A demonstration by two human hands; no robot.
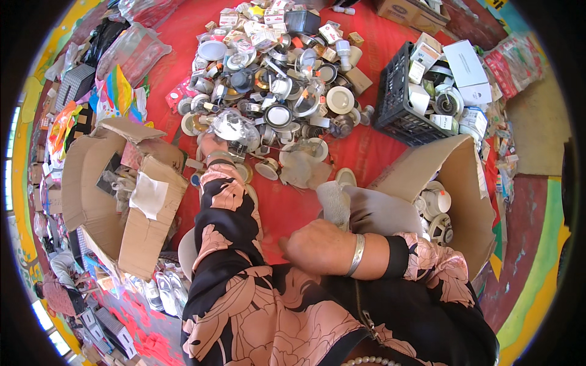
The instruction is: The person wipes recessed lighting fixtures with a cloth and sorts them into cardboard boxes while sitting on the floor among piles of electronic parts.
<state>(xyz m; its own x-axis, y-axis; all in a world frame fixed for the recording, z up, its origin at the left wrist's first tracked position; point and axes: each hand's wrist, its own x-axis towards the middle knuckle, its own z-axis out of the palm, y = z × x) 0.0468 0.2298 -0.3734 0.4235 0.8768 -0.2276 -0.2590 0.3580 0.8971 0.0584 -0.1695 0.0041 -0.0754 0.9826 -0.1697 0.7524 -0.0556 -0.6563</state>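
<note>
My left hand [212, 145] reaches forward to the near left edge of a big heap of light fittings [268, 79]. It is closed on a white light fitting in clear plastic [229, 125], which hides most of the fingers. My right hand [317, 247] is held back close to my body, over my lap, its fingers curled in. Whatever may be inside that hand is hidden. Round downlights, bulbs and small boxes make up the heap. A round white fitting [279, 116] with a dark ring lies right of the bagged one.
An open cardboard box [152, 232] stands at my left. Another cardboard box [464, 183] with white fittings inside is at my right. Beyond that one is a black plastic crate [390, 97] full of boxes and lamps. Red cloth [274, 210] covers the floor.
</note>
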